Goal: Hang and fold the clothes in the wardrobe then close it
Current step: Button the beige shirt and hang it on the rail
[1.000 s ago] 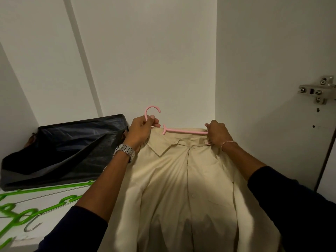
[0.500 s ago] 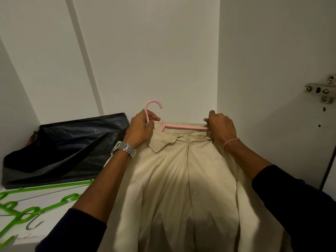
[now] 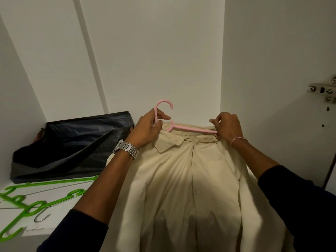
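A beige button-up shirt [image 3: 190, 179] lies front-up on the white wardrobe shelf [image 3: 60, 197], collar toward the back wall. A pink plastic hanger [image 3: 192, 129] sits at its collar, with the hook standing above the fabric. My left hand [image 3: 148, 129] pinches the stem of the hook between thumb and fingers. My right hand [image 3: 226, 125] pinches the hanger's right arm together with the shirt's right shoulder. The hanger's left arm is hidden under my left hand and the collar.
A dark bag [image 3: 72, 144] lies at the back left of the shelf. Green hangers [image 3: 27, 200] and a metal hook [image 3: 41, 218] lie at the front left. The wardrobe side wall carries a metal hinge [image 3: 325, 90] at right.
Both hands have risen slightly with the hanger and collar. The pink hook now stands higher against the back wall.
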